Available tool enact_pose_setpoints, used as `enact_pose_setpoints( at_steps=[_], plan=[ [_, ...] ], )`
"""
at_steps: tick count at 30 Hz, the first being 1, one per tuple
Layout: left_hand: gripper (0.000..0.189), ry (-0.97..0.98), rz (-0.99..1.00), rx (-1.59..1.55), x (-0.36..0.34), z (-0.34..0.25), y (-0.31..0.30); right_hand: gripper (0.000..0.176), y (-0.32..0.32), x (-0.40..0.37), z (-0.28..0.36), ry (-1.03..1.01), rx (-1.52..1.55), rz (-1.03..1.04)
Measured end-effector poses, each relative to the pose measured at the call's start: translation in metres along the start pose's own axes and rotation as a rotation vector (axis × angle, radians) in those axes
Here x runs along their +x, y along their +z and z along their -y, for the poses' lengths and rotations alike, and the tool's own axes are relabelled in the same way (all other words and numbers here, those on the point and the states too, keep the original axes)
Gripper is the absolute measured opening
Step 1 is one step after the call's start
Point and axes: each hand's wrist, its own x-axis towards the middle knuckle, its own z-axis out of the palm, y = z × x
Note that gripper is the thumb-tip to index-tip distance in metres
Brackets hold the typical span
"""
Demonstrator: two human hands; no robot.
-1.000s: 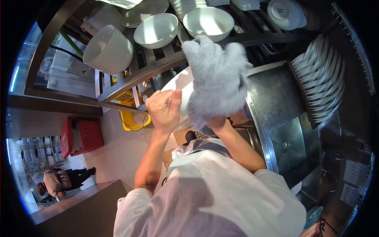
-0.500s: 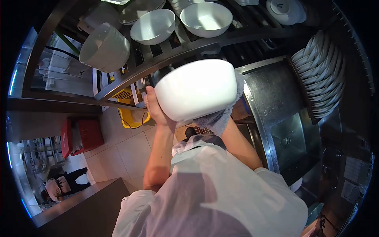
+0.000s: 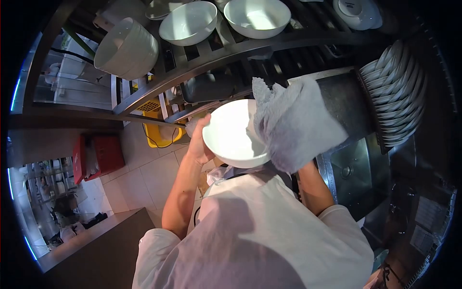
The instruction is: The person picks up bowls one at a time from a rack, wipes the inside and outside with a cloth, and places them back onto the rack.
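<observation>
A white bowl (image 3: 228, 132) is held in front of my body, its inside turned toward me. My left hand (image 3: 199, 144) grips it by the left side, thumb at the rim and fingers around the outside. A grey towel (image 3: 303, 120) hangs over the bowl's right side and covers part of its opening. My right hand is under that towel; only the wrist and forearm show below it, and the fingers are hidden. The towel moves with this hand and lies against the bowl's right edge.
Above, a slatted metal rack (image 3: 192, 72) bears white bowls (image 3: 257, 17) and a bowl stack (image 3: 127, 50). At right are a row of upright plates (image 3: 394, 96) and a metal sink (image 3: 353, 168). A yellow basket (image 3: 154, 135) and red bin (image 3: 103, 156) stand left. Another person (image 3: 72, 231) is far left.
The bowl has turned from showing its outside to showing its inside, and sits lower. The towel has come from behind the bowl to over its right side. The far person has shifted downward in view.
</observation>
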Motion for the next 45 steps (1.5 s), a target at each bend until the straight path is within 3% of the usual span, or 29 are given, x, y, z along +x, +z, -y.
enact_pose_setpoints(
  at_steps=[2,4,6,7,8,10,11,13,14,16,18,20,21,22,23,25,26,28,29,31,32,34,35,36,38,39,42,44,45],
  plan=[
    [0.064,0.076,-0.007,0.061,-0.004,0.002,-0.005,0.066,-0.004,0.000,0.007,-0.079,-0.191,0.080],
    [0.069,0.060,-0.033,0.073,-0.008,0.002,0.002,0.066,-0.005,0.006,0.006,-0.188,-0.432,0.182],
    [0.072,0.312,-0.133,0.276,0.001,0.003,0.016,0.066,0.004,0.014,-0.007,-0.280,-0.659,0.276],
    [0.075,0.408,-0.078,0.383,0.009,0.002,0.018,0.071,0.012,0.019,-0.018,-0.328,-0.790,0.349],
    [0.075,0.407,-0.075,0.385,0.016,0.001,0.023,0.071,0.020,0.019,-0.010,-0.326,-0.792,0.346],
    [0.073,0.620,-0.148,0.735,0.026,-0.001,0.033,0.068,0.040,0.018,0.018,-0.125,-0.703,0.526],
    [0.069,0.660,-0.136,0.760,0.030,-0.003,0.030,0.066,0.050,0.019,0.033,-0.025,-0.655,0.613],
    [0.068,0.604,-0.161,0.610,0.027,-0.002,0.021,0.063,0.059,0.019,0.049,0.178,-0.553,0.789],
    [0.067,0.546,-0.193,0.464,0.025,0.002,0.015,0.063,0.058,0.019,0.045,0.179,-0.551,0.797],
    [0.066,0.503,-0.251,0.384,0.023,0.018,-0.004,0.055,0.048,0.014,0.028,-0.028,-0.417,0.922],
    [0.068,0.493,-0.274,0.382,0.021,0.032,-0.017,0.051,0.036,0.004,0.016,-0.027,-0.366,0.893],
    [0.069,0.511,-0.280,0.385,0.024,0.043,-0.019,0.047,0.021,0.023,0.026,0.171,-0.819,1.076],
    [0.071,0.532,-0.292,0.398,0.024,0.046,-0.019,0.042,0.026,0.035,0.038,0.148,-1.178,1.275],
    [0.071,0.536,-0.300,0.396,0.023,0.043,-0.015,0.042,0.030,0.039,0.027,0.140,-1.177,1.280],
    [0.071,0.551,-0.265,0.468,0.022,0.037,-0.008,0.037,0.037,0.042,0.013,-0.247,-0.988,0.709],
    [0.073,0.552,-0.229,0.560,0.019,0.034,-0.004,0.032,0.048,0.045,-0.002,-0.571,-0.720,0.143],
    [0.066,0.500,-0.145,0.548,0.015,0.032,-0.004,0.028,0.053,0.050,-0.006,-0.525,-0.713,0.218],
    [0.059,0.343,-0.274,0.616,0.004,0.038,0.007,0.020,0.066,0.059,-0.009,-0.426,-0.701,0.357],
    [0.056,0.496,-0.082,0.858,0.011,0.040,-0.006,0.017,0.071,0.064,-0.009,-0.376,-0.699,0.424],
    [0.056,0.399,-0.079,0.832,0.009,0.033,-0.007,0.013,0.075,0.079,0.002,-0.275,-0.745,0.569],
    [0.056,0.292,-0.082,0.802,0.002,0.028,0.002,0.013,0.073,0.076,0.002,-0.270,-0.744,0.570],
    [0.058,0.329,-0.151,0.753,-0.006,0.013,0.024,0.013,0.065,0.076,0.001,-0.154,-0.549,0.326],
    [0.060,0.468,-0.164,0.803,-0.010,0.003,0.029,0.013,0.063,0.074,0.000,-0.156,-0.551,0.331],
    [0.062,0.605,-0.183,0.850,-0.014,-0.004,0.033,0.014,0.064,0.069,0.000,-0.060,-0.328,0.212],
    [0.066,0.700,-0.237,0.888,-0.018,-0.015,0.048,0.017,0.068,0.056,-0.003,0.131,0.123,-0.025],
    [0.070,0.792,-0.279,0.932,-0.017,-0.016,0.052,0.017,0.078,0.048,-0.006,0.132,0.126,-0.020],
    [0.069,0.967,-0.306,1.050,-0.005,-0.014,0.058,0.041,0.120,0.017,-0.011,0.636,1.502,-0.179],
    [0.071,1.166,-0.239,1.193,0.007,-0.005,0.049,0.043,0.128,0.006,0.011,0.797,1.628,-0.180],
    [0.072,1.184,-0.227,1.118,0.012,0.005,0.044,0.043,0.128,0.005,0.012,0.767,1.480,-0.128]
  ],
)
